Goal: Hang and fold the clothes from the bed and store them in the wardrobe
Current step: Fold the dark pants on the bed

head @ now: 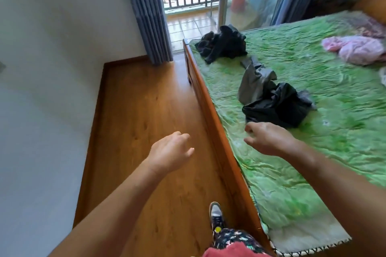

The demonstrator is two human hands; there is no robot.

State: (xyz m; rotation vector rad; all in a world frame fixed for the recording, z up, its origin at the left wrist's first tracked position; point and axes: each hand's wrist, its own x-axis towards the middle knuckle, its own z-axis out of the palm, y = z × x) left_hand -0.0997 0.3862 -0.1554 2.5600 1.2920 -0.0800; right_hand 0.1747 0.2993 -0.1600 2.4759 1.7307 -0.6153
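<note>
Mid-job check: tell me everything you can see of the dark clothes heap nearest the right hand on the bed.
The dark clothes heap is crumpled and unfolded: a glossy black garment bunched in front, a grey piece trailing behind it. The fabric looks thin. It lies on the green bedspread near the wooden bed edge. The right hand, fingers loosely curled, hovers just short of it, apparently not touching.

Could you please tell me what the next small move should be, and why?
Probably move the right hand forward and grip the nearest dark garment on the bedspread: that hand hovers empty just short of it, the left hand is empty over the floor, and the black pile and pink garment lie farther off.
</note>
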